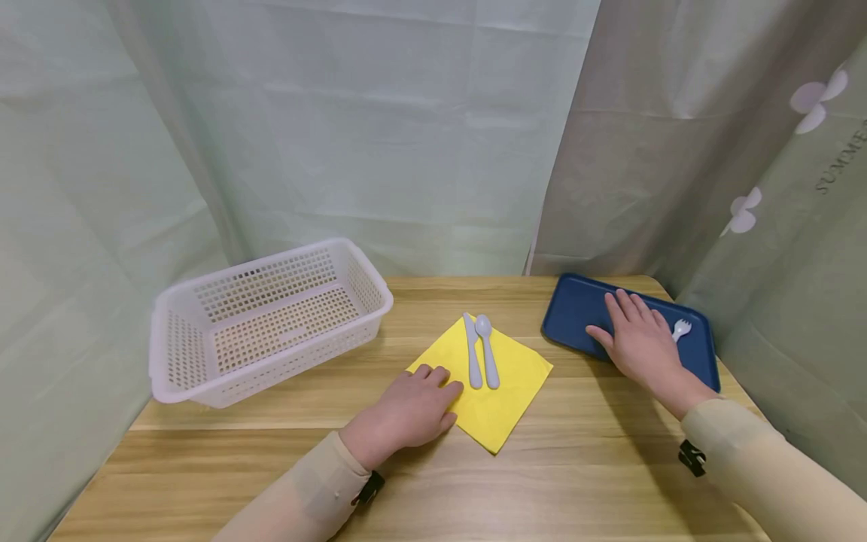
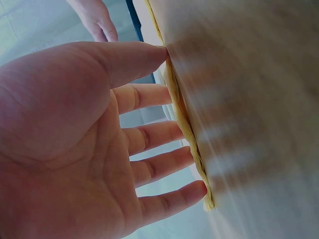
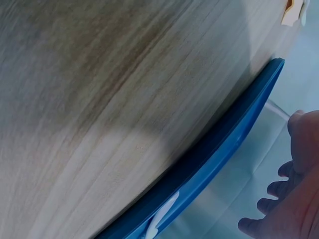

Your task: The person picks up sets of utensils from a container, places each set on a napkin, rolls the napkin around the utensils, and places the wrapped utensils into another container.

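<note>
A yellow napkin (image 1: 504, 406) lies flat on the wooden table, turned like a diamond. On it a grey knife (image 1: 472, 354) and a grey spoon (image 1: 488, 354) lie side by side. My left hand (image 1: 412, 406) is at the napkin's left edge, and the left wrist view shows its spread fingertips (image 2: 193, 191) and thumb touching the cloth (image 2: 182, 112). Over the blue tray (image 1: 572, 312) at the right, my right hand (image 1: 640, 339) spreads with palm down and fingers extended. It partly hides a light-coloured fork (image 1: 681, 329) on the tray.
A white perforated plastic basket (image 1: 291, 357) stands at the table's back left. Pale curtains (image 1: 379, 135) hang behind and on both sides of the wooden table (image 1: 271, 459). The tray reaches the table's right edge.
</note>
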Available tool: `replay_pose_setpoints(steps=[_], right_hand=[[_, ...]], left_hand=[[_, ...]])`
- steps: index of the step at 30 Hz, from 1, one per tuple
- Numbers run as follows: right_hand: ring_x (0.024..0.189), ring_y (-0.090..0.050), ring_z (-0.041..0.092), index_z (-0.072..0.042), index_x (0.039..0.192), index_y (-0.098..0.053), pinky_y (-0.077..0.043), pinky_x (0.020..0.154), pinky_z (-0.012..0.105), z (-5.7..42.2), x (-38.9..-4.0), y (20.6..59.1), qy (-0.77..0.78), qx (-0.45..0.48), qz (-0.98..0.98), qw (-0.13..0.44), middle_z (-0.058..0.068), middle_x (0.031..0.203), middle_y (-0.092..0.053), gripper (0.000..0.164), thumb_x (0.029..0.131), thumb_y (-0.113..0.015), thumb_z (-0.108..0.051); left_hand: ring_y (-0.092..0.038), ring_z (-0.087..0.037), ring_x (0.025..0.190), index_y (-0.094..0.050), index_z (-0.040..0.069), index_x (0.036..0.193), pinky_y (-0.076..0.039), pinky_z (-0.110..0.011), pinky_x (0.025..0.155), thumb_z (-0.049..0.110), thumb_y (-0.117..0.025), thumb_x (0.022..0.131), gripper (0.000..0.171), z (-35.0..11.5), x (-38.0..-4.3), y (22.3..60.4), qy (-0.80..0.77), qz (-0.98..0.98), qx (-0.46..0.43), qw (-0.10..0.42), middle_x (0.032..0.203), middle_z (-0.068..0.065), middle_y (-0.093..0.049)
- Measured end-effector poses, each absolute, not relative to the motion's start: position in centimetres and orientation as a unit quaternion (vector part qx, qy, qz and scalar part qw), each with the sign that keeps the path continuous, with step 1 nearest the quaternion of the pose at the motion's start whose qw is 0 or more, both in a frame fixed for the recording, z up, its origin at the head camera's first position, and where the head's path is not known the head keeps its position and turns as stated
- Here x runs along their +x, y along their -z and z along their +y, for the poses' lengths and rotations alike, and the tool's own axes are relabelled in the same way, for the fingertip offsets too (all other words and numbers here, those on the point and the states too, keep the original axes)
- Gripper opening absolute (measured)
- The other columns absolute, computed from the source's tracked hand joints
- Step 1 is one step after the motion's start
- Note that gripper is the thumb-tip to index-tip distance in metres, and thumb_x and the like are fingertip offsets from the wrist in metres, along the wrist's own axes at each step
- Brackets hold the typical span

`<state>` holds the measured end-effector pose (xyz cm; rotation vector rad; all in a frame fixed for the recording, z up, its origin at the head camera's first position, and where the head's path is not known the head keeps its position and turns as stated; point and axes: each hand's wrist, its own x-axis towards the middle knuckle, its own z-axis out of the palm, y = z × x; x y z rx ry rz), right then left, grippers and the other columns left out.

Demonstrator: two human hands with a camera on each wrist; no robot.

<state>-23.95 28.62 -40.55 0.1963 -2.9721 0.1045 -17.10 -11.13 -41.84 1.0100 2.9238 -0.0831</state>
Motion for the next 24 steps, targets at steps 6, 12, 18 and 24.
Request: replay_pose_setpoints(steps=[6, 12, 18, 24], right_hand=[[0.16, -0.021, 0.057, 0.007, 0.169, -0.03, -0.017, 0.125, 0.075, 29.0, -24.1, 40.6, -0.035, 0.061, -0.994, 0.082, 0.036, 0.173, -0.024, 0.083, 0.115, -0.055, -0.051], [0.16, -0.019, 0.058, 0.008, 0.17, -0.027, -0.015, 0.125, 0.075, 29.8, -24.1, 40.6, -0.037, 0.05, -0.996, 0.068, 0.036, 0.174, -0.022, 0.084, 0.116, -0.051, -0.052], [0.159, -0.019, 0.059, 0.008, 0.169, -0.026, -0.015, 0.125, 0.075, 30.6, -24.2, 41.0, -0.04, 0.039, -0.996, 0.066, 0.038, 0.173, -0.022, 0.086, 0.116, -0.048, -0.055], [0.158, -0.019, 0.06, 0.009, 0.169, -0.028, -0.015, 0.125, 0.076, 31.4, -24.4, 41.2, -0.035, 0.032, -0.997, 0.064, 0.038, 0.172, -0.023, 0.086, 0.116, -0.049, -0.055]], left_hand=[[-0.06, -0.031, 0.123, -0.067, 0.02, 0.14, -0.056, -0.049, 0.092, 0.041, -0.072, 0.108, 0.039, -11.2, -17.1, 41.9, 0.028, 0.945, 0.324, 0.028, 0.139, -0.008, -0.061], [-0.06, -0.031, 0.123, -0.066, 0.02, 0.14, -0.056, -0.049, 0.094, 0.041, -0.072, 0.108, 0.039, -11.1, -17.1, 41.8, 0.029, 0.945, 0.325, 0.03, 0.139, -0.008, -0.061], [-0.06, -0.03, 0.122, -0.067, 0.02, 0.139, -0.056, -0.048, 0.093, 0.041, -0.072, 0.108, 0.038, -11.1, -17.1, 41.8, 0.033, 0.944, 0.328, 0.025, 0.138, -0.008, -0.061], [-0.06, -0.03, 0.121, -0.067, 0.02, 0.138, -0.056, -0.048, 0.092, 0.041, -0.072, 0.107, 0.037, -11.1, -17.1, 41.8, 0.033, 0.944, 0.327, 0.021, 0.138, -0.008, -0.062]])
